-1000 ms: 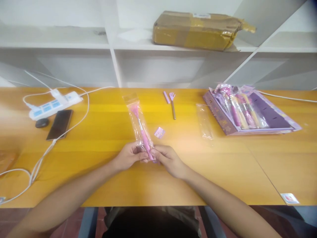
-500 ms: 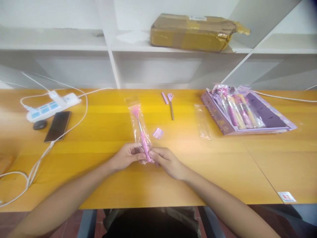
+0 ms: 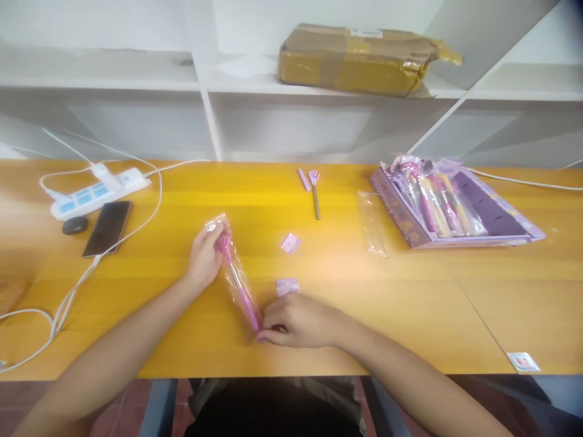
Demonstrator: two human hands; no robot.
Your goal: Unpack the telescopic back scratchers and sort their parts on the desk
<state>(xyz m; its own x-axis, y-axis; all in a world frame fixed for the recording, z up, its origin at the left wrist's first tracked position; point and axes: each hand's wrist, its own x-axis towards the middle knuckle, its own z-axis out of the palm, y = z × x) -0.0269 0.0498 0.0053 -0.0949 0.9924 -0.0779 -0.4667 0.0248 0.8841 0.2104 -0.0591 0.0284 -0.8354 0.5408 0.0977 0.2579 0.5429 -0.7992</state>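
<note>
head | left hand (image 3: 204, 257) holds clear bag (image 3: 243, 276) | right hand (image 3: 291, 321) pinches pink scratcher (image 3: 245, 298)

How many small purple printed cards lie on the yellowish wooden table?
2: one card beyond the right hand, another card nearer, partly hidden by that hand. More may be underneath.

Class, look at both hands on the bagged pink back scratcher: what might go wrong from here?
The clear bag looks thin; with the left hand at its upper end and the right hand at the lower, pulling could tear it or let the pink back scratcher slip.

The lower printed card, partly hidden by the right hand, might get nudged away.

The loose purple tube may roll if bumped.
</note>
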